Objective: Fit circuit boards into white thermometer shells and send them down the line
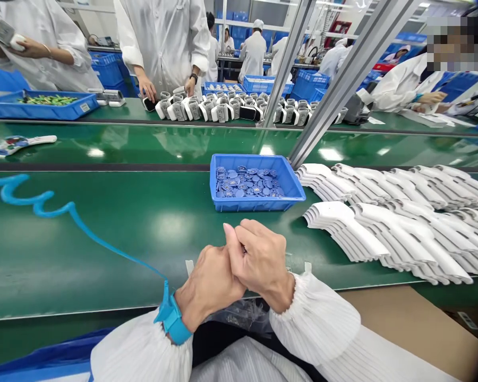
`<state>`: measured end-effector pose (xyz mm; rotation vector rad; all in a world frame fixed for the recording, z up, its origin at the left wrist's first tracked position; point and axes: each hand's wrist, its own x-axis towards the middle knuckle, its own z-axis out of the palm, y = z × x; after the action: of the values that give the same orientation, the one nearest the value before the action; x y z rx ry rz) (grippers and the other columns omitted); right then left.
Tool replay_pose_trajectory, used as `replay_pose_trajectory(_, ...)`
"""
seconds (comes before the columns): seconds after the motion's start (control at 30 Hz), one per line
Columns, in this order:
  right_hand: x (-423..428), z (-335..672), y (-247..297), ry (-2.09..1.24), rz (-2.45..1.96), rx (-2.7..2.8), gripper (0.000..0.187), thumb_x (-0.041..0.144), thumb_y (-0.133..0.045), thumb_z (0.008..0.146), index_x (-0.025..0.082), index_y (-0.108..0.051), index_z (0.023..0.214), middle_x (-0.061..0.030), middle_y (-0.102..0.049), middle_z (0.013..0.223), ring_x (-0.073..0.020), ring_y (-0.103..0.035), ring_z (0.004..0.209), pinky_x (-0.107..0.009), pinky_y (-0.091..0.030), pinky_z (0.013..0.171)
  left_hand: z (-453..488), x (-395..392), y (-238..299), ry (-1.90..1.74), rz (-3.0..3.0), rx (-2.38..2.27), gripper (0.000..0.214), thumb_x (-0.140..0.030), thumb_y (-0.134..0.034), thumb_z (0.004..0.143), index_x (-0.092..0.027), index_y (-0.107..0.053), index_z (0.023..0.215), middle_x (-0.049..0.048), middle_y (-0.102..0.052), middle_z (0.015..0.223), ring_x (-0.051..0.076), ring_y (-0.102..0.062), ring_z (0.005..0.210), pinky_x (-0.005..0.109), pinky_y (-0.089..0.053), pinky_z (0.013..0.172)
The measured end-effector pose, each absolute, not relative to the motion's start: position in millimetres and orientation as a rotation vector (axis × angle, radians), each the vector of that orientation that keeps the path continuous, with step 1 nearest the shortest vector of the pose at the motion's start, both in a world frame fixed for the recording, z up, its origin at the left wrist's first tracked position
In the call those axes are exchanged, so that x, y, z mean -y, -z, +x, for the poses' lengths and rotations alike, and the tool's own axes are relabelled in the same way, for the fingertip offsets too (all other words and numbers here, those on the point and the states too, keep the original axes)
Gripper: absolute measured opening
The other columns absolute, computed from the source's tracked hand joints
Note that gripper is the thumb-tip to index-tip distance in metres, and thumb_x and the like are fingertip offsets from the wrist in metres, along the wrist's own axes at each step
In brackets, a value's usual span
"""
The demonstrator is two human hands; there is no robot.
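My left hand [217, 277], wearing a bright blue wrist strap [176, 322] with a coiled cord [103, 245], is closed in front of my body. My right hand [261, 258] is closed too and presses against the left one, overlapping its knuckles. The inner sides of both hands are hidden, so I cannot tell whether anything is in them. Just beyond them on the green bench [123, 265] stands a blue bin [258, 204] holding many round blue circuit boards [249, 182].
Nested white plastic shells [344, 231] lie in rows at the right. A metal post [342, 90] rises behind the bin. Across the belt [175, 143], co-workers in white coats handle white devices [219, 109]. A partly assembled handheld [24, 143] lies on the belt's left.
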<state>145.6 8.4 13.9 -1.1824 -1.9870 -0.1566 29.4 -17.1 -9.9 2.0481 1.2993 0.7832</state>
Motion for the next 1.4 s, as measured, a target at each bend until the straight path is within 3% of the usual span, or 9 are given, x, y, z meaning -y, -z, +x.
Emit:
replay_pose_trajectory(0.13, -4.8, 148.3, -22.6, 0.198, -1.157, 2.019, 0.046, 0.031, -0.055, 0.098, 0.019, -0.043, 0.055, 0.0030, -0.046, 0.055, -0.0095, -0.037, 0.054, -0.029, -0.025, 0.052, 34.3, 17.1, 4.1, -0.859, 2.066, -1.209, 0.010, -0.009, -0.051, 0.072, -0.016, -0.056, 0.077, 0.0028, -0.063, 0.065, 0.013, -0.054, 0.052, 0.023, -0.031, 0.047)
replay_pose_trajectory(0.33, -19.9, 141.2, -24.1, 0.171, -0.994, 1.900, 0.049, 0.020, -0.052, 0.097, 0.019, -0.036, 0.050, 0.0037, -0.039, 0.050, -0.0086, -0.034, 0.051, -0.028, -0.025, 0.051, 26.3, 7.4, 1.6, -0.787, 2.181, -1.409, 0.018, -0.010, -0.054, 0.067, -0.013, -0.060, 0.084, 0.0039, -0.064, 0.065, 0.017, -0.055, 0.052, 0.027, -0.027, 0.049)
replay_pose_trajectory(0.53, -22.9, 140.1, -33.1, 0.112, -1.134, 1.936, 0.050, 0.033, -0.055, 0.098, 0.018, -0.039, 0.053, 0.0041, -0.042, 0.052, -0.0078, -0.038, 0.052, -0.028, -0.025, 0.053, 18.5, 5.6, -16.0, -0.825, 1.840, -1.203, 0.013, -0.015, -0.054, 0.079, -0.017, -0.058, 0.092, 0.0017, -0.069, 0.081, 0.014, -0.058, 0.063, 0.023, -0.038, 0.054)
replay_pose_trajectory(0.6, -23.6, 139.5, -31.0, 0.114, -1.130, 1.992, 0.052, 0.037, -0.055, 0.098, 0.018, -0.041, 0.052, 0.0037, -0.045, 0.052, -0.0079, -0.040, 0.052, -0.028, -0.024, 0.053, 21.0, 7.5, -12.7, -0.828, 1.850, -1.217, 0.011, -0.014, -0.053, 0.078, -0.016, -0.057, 0.088, 0.0032, -0.070, 0.080, 0.014, -0.059, 0.064, 0.023, -0.038, 0.054)
replay_pose_trajectory(0.8, -38.4, 125.6, -18.2, 0.031, -0.980, 1.903, 0.054, 0.026, -0.048, 0.101, 0.018, -0.037, 0.048, 0.0034, -0.041, 0.048, -0.0071, -0.035, 0.047, -0.028, -0.023, 0.051, 19.8, 6.7, -3.0, -0.610, 2.087, -1.645, 0.010, -0.015, -0.054, 0.074, -0.015, -0.060, 0.082, 0.0090, -0.069, 0.071, 0.022, -0.061, 0.059, 0.030, -0.032, 0.054)
replay_pose_trajectory(1.0, -33.7, 130.8, -22.8, -0.127, -1.077, 1.802, 0.054, 0.027, -0.049, 0.101, 0.018, -0.038, 0.048, 0.0045, -0.036, 0.048, -0.0060, -0.033, 0.046, -0.028, -0.024, 0.050, 10.5, 9.1, -19.8, -0.786, 1.797, -1.377, 0.013, -0.027, -0.059, 0.083, -0.017, -0.059, 0.092, 0.0038, -0.071, 0.083, 0.016, -0.060, 0.063, 0.025, -0.038, 0.055)
replay_pose_trajectory(1.13, -26.8, 131.5, -22.2, 0.019, -0.958, 1.947, 0.051, 0.024, -0.050, 0.099, 0.018, -0.042, 0.049, 0.0038, -0.040, 0.049, -0.0069, -0.036, 0.048, -0.028, -0.025, 0.051, 14.2, 10.5, -14.6, -0.718, 1.946, -1.333, 0.010, -0.011, -0.054, 0.074, -0.016, -0.058, 0.082, 0.0049, -0.070, 0.075, 0.017, -0.060, 0.059, 0.026, -0.032, 0.051)
replay_pose_trajectory(1.23, -28.7, 121.8, -17.7, 0.108, -0.967, 1.932, 0.052, 0.024, -0.049, 0.099, 0.019, -0.041, 0.048, 0.0034, -0.042, 0.047, -0.0069, -0.036, 0.047, -0.029, -0.024, 0.050, 15.0, 8.7, -3.7, -0.640, 2.081, -1.482, 0.010, -0.009, -0.053, 0.068, -0.016, -0.057, 0.074, 0.0081, -0.069, 0.071, 0.021, -0.062, 0.060, 0.029, -0.030, 0.051)
replay_pose_trajectory(1.4, -26.7, 119.6, -17.5, -0.078, -1.011, 1.836, 0.055, 0.026, -0.047, 0.100, 0.018, -0.037, 0.046, 0.0037, -0.039, 0.047, -0.0063, -0.035, 0.046, -0.028, -0.024, 0.050, 7.9, 12.0, -3.5, -0.687, 2.046, -1.483, 0.008, -0.019, -0.054, 0.079, -0.016, -0.059, 0.084, 0.0064, -0.069, 0.073, 0.020, -0.060, 0.058, 0.029, -0.033, 0.054)
